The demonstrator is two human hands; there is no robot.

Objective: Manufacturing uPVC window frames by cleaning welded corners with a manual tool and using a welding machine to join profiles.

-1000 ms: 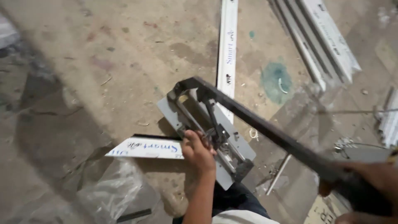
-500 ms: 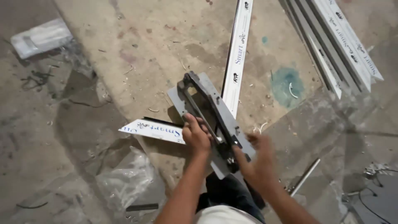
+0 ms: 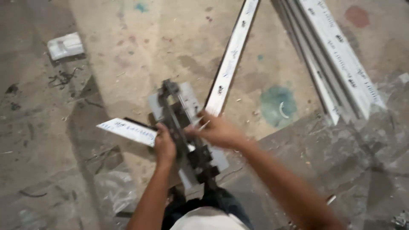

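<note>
A grey lever cutter point(image 3: 181, 123) with a dark blade arm lies flat on the dusty concrete floor, just in front of my knees. My left hand point(image 3: 164, 147) grips the near end of a short white strip point(image 3: 128, 130), which sticks out to the left of the cutter. My right hand point(image 3: 218, 130) is blurred and reaches across the cutter's right side, at the lower end of a long white strip point(image 3: 233, 57) that runs up and away. A thin pale sliver shows at its fingertips. Whether that hand holds anything is unclear.
A stack of long white profiles point(image 3: 336, 55) lies at the upper right. A crumpled white packet point(image 3: 64, 45) sits at the upper left. Clear plastic wrap point(image 3: 115, 189) lies at the lower left and a teal paint stain point(image 3: 277, 100) is right of the cutter.
The cutter's long handle, raised in my right hand a second ago, is now down. My right hand left it and moved up to the long strip's end. My left hand stayed put.
</note>
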